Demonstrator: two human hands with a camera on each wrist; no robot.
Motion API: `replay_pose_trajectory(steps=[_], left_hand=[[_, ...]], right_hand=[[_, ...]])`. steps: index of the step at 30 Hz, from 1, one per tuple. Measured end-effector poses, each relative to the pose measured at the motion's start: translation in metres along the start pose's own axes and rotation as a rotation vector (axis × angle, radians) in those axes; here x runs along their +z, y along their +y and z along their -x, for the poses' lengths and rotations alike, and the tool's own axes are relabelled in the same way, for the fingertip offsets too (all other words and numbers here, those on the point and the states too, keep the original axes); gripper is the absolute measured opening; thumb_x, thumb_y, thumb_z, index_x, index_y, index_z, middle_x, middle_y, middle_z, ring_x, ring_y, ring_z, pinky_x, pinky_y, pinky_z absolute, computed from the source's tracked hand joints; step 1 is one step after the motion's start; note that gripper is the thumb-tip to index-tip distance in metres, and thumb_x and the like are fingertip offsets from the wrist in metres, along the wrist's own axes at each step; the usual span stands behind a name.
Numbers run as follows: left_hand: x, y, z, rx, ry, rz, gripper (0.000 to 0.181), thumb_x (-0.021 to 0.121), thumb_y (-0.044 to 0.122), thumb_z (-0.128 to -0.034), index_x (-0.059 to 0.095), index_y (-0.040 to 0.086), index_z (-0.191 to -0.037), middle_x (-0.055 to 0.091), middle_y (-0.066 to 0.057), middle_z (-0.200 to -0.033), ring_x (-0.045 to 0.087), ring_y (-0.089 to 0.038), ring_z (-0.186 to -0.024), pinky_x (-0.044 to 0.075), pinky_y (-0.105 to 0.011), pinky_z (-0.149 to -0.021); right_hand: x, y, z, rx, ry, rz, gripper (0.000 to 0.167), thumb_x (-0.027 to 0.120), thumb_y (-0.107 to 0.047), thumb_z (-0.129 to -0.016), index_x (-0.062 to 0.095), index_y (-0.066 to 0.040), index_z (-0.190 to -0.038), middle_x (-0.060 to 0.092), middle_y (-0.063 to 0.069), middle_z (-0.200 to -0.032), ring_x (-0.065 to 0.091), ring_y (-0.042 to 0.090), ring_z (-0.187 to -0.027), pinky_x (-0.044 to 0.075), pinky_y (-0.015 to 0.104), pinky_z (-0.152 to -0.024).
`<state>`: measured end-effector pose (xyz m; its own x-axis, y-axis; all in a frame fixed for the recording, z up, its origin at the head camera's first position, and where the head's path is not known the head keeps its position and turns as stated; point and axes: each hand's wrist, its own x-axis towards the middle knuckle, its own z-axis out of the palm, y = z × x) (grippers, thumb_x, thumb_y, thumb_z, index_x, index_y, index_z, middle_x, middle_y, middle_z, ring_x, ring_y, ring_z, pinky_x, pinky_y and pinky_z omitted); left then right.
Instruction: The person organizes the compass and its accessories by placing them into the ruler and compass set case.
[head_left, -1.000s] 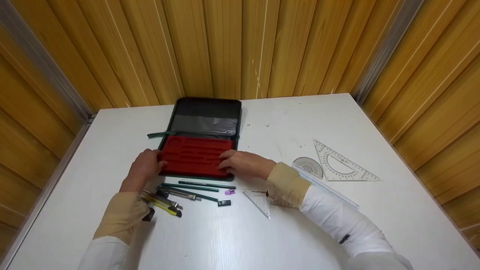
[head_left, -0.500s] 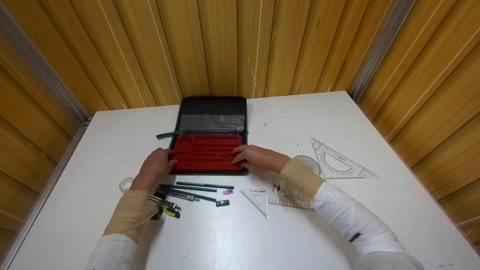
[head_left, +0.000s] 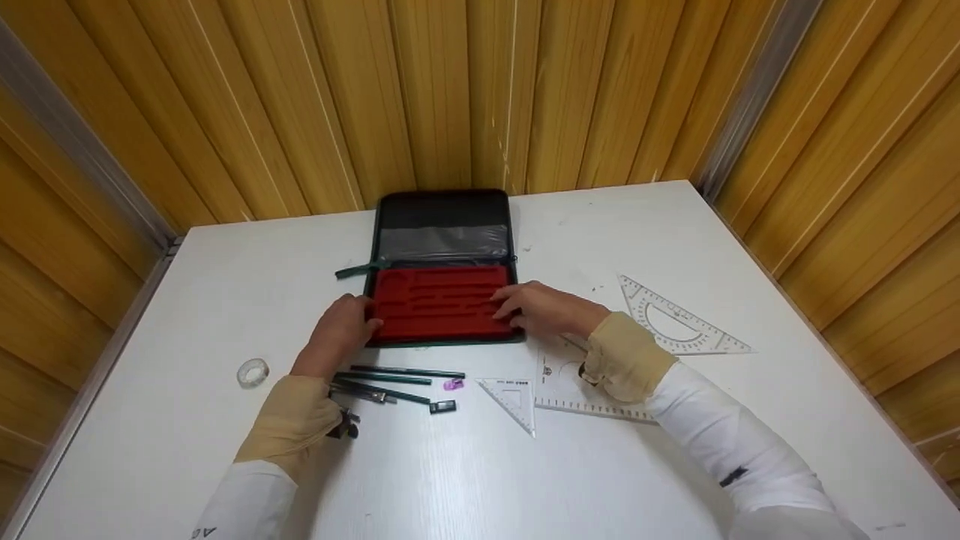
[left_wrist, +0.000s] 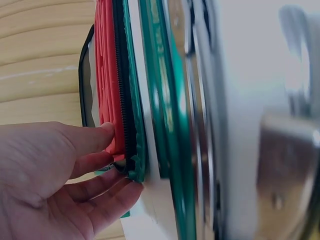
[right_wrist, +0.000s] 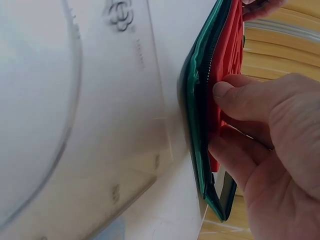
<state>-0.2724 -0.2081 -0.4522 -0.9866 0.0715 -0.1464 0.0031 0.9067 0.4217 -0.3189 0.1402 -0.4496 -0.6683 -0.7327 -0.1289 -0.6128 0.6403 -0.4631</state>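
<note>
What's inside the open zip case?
A red tray with recesses, none visibly filled, and a translucent pocket in the lid. Left hand and right hand cover parts of the tray's edges; anything beneath is hidden.

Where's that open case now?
In the head view, the open case sits slightly left of centre, between the left hand and right hand, just beyond the green pencils.

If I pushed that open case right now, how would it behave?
The case would likely slide rather than roll, being broad and flat. Its black lid may flop, being folded back. The red insert seems stiff, looking moulded into shape.
</note>
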Motion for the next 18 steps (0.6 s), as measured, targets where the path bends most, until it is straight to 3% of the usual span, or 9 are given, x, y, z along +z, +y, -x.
replay_pose_trajectory(steps=[9,18], left_hand=[[0.007,0.011,-0.001,-0.012,0.023,0.005,0.045,0.065,0.017,-0.1028,0.056,-0.008,-0.139,0.060,-0.024,-0.125,0.057,-0.031,-0.107,0.049,-0.046,-0.102],[0.008,0.017,0.000,-0.017,0.036,0.006,0.044,0.066,0.018,-0.1026,0.057,-0.007,-0.138,0.060,-0.023,-0.121,0.057,-0.031,-0.105,0.051,-0.046,-0.099]], right_hand=[[-0.001,0.012,0.009,0.053,0.054,-0.042,0.028,0.068,-0.004,-0.099,0.074,-0.006,-0.126,0.053,0.008,-0.152,0.043,0.031,-0.144,0.035,0.046,-0.118],[0.003,0.023,0.017,0.011,0.169,-0.017,0.016,0.071,-0.009,-0.098,0.078,-0.006,-0.111,0.058,0.014,-0.144,0.052,0.033,-0.135,0.037,0.049,-0.116]])
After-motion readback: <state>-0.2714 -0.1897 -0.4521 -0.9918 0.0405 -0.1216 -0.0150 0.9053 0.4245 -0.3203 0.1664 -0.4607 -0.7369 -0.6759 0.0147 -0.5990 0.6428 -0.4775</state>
